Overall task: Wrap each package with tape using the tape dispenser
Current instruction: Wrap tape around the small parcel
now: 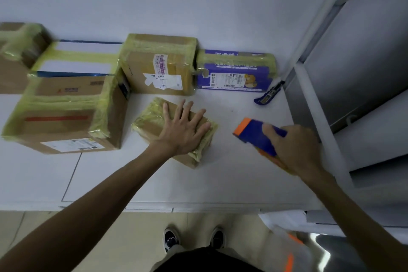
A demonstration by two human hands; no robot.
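A small cardboard package (150,121) wrapped in yellowish tape lies in the middle of the white table (220,183). My left hand (183,130) rests flat on its top with the fingers spread. To the right, my right hand (295,150) grips the blue and orange tape dispenser (256,132) and holds it just above the table, apart from the package. The dispenser's orange front end points left toward the package.
Several taped boxes line the wall: a large one (61,115) at left, a white one (81,59) behind it, a brown one (161,66) in the middle, a purple one (236,73) at right. A blue cutter (268,94) lies near the metal shelf frame (313,86).
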